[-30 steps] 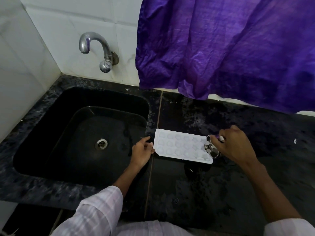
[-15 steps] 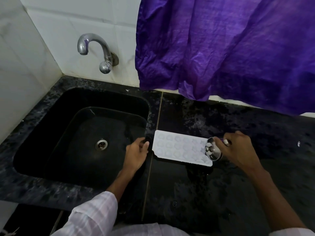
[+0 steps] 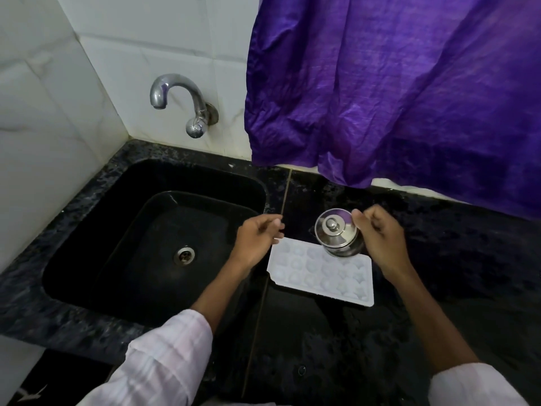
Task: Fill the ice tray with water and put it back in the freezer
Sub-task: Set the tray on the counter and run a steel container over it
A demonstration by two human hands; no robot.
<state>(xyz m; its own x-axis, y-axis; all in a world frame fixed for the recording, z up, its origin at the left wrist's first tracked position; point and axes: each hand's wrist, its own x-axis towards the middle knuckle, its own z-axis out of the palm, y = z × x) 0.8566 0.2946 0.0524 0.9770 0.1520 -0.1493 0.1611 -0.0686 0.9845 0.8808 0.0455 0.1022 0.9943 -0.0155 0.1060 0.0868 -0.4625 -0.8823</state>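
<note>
The ice tray (image 3: pixel 319 276) looks matt plastic, the pot (image 3: pixel 336 230) polished metal, the counter (image 3: pixel 336 347) glossy stone.

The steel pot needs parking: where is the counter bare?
Bare counter right of the ice tray, below the purple cloth, and in front of the tray. Crowded over the tray's far edge: left hand, right hand holding the steel pot.

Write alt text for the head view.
A person's right hand holds a lidded steel pot at the far edge of a white ice tray on a black counter. The left hand hovers beside the tray's left end, holding nothing; a black sink lies to the left.
</note>
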